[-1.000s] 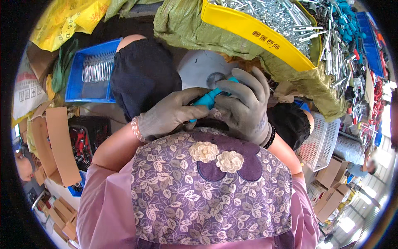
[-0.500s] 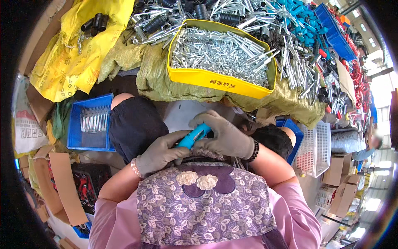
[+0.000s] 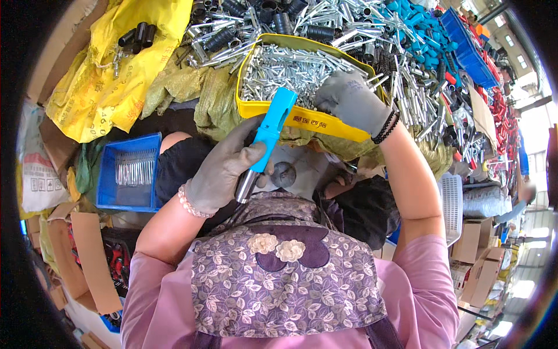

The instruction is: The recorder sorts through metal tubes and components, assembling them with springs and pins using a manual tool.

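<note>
My gloved left hand (image 3: pixel 224 166) is wrapped round a blue plastic tool handle (image 3: pixel 277 116) with a slotted upper part. A shiny metal tube (image 3: pixel 246 186) sticks out of the handle's lower end. The handle is tilted, its upper end in front of the near wall of a yellow bin (image 3: pixel 264 109). My gloved right hand (image 3: pixel 354 99) is down in the bin's right half, fingers curled among small silvery pins and screws (image 3: pixel 279 72). Its fingertips are partly hidden, and I cannot see what lies between them.
Behind the bin lie heaped metal rods, black springs (image 3: pixel 282 22) and blue plastic parts (image 3: pixel 415 35). At left stands a blue tray (image 3: pixel 128 195) holding a row of metal pieces, below a yellow sack (image 3: pixel 99 87). A white crate (image 3: pixel 451 203) and cardboard boxes (image 3: pixel 479 262) stand at right.
My right hand has let go of the blue handle and moved forward and right into the yellow bin. My left hand has raised the handle, and its metal tube now shows.
</note>
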`<state>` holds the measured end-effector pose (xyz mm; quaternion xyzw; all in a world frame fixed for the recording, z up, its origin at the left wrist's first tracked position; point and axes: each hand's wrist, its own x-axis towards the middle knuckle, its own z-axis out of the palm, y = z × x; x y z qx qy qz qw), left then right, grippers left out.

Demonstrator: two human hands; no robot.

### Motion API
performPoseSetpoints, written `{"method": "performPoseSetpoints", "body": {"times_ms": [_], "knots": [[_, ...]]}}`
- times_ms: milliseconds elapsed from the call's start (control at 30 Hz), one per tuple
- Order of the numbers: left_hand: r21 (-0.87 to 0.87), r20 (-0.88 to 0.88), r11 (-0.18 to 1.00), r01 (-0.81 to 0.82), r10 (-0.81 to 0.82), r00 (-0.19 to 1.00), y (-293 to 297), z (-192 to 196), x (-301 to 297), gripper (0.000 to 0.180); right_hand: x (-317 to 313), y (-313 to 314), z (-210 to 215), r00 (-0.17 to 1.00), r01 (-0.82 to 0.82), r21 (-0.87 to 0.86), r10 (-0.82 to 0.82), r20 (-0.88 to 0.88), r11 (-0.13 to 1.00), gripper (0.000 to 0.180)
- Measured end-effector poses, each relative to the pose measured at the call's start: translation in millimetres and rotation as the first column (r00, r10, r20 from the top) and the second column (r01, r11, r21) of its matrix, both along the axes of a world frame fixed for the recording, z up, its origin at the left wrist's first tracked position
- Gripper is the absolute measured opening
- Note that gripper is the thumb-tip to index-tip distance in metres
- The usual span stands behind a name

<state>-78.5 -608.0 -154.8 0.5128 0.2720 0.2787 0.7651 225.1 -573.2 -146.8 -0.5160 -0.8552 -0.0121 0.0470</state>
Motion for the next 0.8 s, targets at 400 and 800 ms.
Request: {"method": "performPoseSetpoints", "body": {"times_ms": [400,800], "knots": [[-0.01,-0.155,0.999,0.049,-0.05,0.987,24,21,25,0.051,17,-19,14,0.998,-0.016,0.077,0.012,0.054,0.997,0.018],[-0.047,-0.116,0.999,-0.027,0.021,0.993,23,18,49,0.042,22,-41,2,0.831,0.146,-0.049,-0.149,-0.536,0.988,0.018]]}}
